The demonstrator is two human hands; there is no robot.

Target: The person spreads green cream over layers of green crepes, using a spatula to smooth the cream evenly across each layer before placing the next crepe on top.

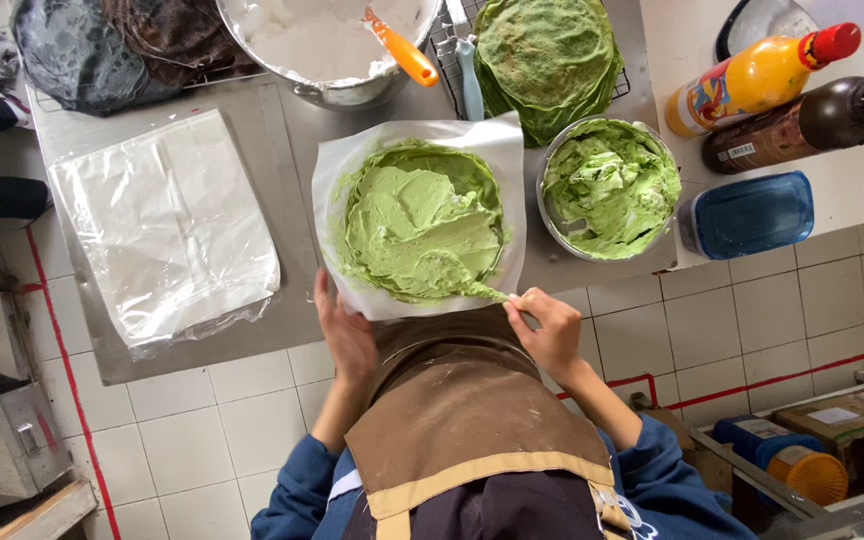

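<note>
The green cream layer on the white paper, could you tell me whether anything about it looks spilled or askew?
Nothing spilled. The green cream layer sits inside the white paper sheet, ridged and uneven, with the right hand holding the cream-coated spreader at its near edge.

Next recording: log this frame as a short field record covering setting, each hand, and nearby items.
setting: steel worktable over white tiled floor, seen from above
left hand: on the near edge of the white paper under the crepe
right hand: gripping a spatula coated in green cream
crepe: round, green, spread with cream
metal bowl: right of crepe, holds green cream
crepe stack: green, on wire rack
big bowl: white cream, orange-handled tool
</note>
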